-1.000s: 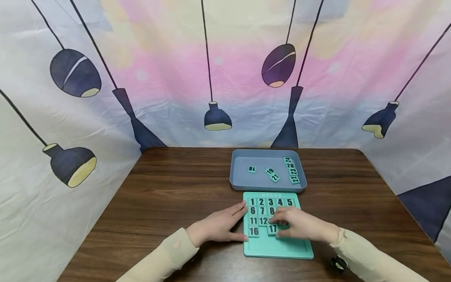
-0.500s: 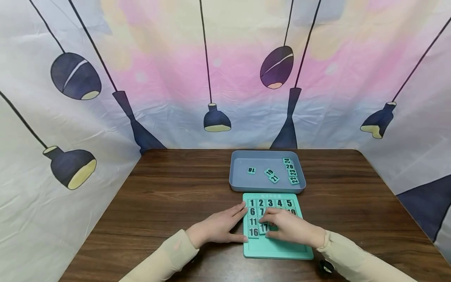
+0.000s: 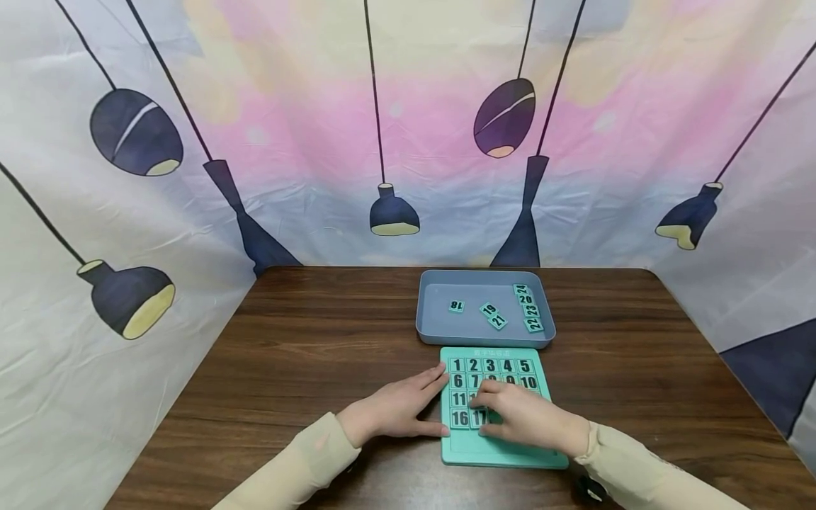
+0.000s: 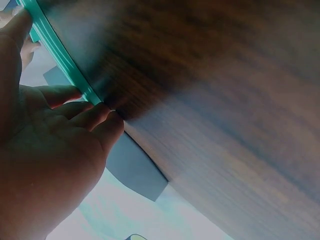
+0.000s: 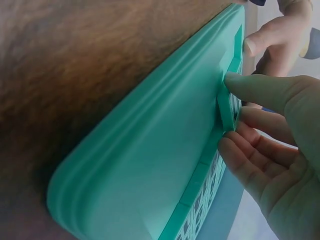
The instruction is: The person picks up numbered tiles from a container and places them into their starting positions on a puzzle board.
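A green number board (image 3: 472, 451) lies on the table, its upper rows filled with numbered tiles. My right hand (image 3: 530, 416) pinches the 17 tile (image 3: 479, 418) between thumb and fingers, at the spot right of the 16 tile (image 3: 460, 418). In the right wrist view this number tile (image 5: 226, 111) sits tilted in the recess, with the thumb (image 5: 260, 89) on its near edge. The right fingers cover some tiles of the middle rows. My left hand (image 3: 397, 409) rests along the board's left edge with fingers and thumb spread, touching the rim.
Behind the board stands a blue-grey tray (image 3: 440, 324) with several loose tiles, among them the 18 tile (image 3: 456, 306) and the 21 tile (image 3: 497, 321). The wooden table (image 3: 331, 319) ends at a patterned cloth backdrop (image 3: 306, 142).
My right hand has moved left across the board with the 17 tile, bringing it beside the 16 tile and down into line with it. The left hand has stayed put.
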`<state>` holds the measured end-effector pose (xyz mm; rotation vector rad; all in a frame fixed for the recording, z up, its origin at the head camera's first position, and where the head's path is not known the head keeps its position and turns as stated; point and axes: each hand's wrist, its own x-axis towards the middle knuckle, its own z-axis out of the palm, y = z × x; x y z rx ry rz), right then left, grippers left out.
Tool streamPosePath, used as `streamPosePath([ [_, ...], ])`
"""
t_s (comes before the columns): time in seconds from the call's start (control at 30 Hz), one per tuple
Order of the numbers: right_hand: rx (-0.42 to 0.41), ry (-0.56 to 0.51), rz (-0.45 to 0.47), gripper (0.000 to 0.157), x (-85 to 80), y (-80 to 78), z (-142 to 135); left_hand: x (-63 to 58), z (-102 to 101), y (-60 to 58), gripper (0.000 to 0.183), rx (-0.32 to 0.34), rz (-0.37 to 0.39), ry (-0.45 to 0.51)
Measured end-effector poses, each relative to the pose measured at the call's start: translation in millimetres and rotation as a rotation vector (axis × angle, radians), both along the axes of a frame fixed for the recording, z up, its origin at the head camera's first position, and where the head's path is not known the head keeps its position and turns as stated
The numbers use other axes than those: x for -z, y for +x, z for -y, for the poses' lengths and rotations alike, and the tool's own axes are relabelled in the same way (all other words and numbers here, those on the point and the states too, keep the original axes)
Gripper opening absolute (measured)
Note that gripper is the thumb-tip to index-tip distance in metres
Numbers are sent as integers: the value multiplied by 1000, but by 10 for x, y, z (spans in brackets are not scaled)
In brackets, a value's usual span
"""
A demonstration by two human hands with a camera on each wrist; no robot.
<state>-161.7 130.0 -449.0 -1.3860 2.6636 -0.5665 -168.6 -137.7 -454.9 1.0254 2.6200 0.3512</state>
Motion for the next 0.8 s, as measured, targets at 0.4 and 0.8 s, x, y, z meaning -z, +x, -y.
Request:
streamPosePath([
  [0.4,-26,-2,-6,33,-2,-48,43,6,4,-4,92,-9,6,1],
  [0.8,105,-126,116,32,-569,-1142,192,3,19,7,92,2,-9,16],
])
